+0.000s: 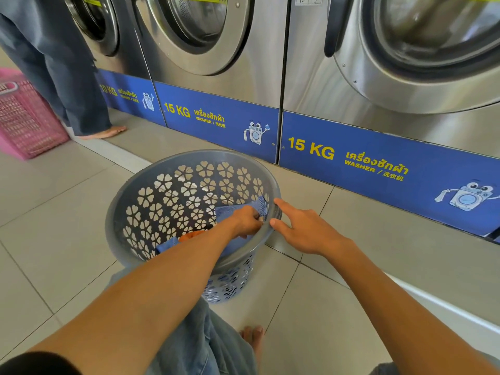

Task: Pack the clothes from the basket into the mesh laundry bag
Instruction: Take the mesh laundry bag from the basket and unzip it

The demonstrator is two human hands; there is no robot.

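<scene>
**Hands at the rim of the grey basket in a laundromat**

A pale tiled floor runs up to a row of stainless-steel front-loading washers along its far edge, each with a blue panel reading "15 KG" in yellow below the door. At the far left edge of the floor stands a pink perforated plastic basket, and beside it another person in dark blue trousers, barefoot, close to the machines.

Near the middle of the floor sits a round grey plastic laundry basket with flower-shaped cut-outs in its wall, tilted so that its mouth faces the camera. Inside it, along the right part of the rim, lies a blue mesh laundry bag, and lower down in the basket there is blue cloth with an orange garment showing beside the left forearm.

The left hand reaches into the basket and is clenched on the blue mesh bag, fingers pinching its fabric just inside the rim. The right hand is released, fingers spread, its fingertips touching the outside of the basket's rim next to the bag; it grips nothing.

At the near edge of the floor the person's light blue jeans and a bare foot show below the basket.
</scene>
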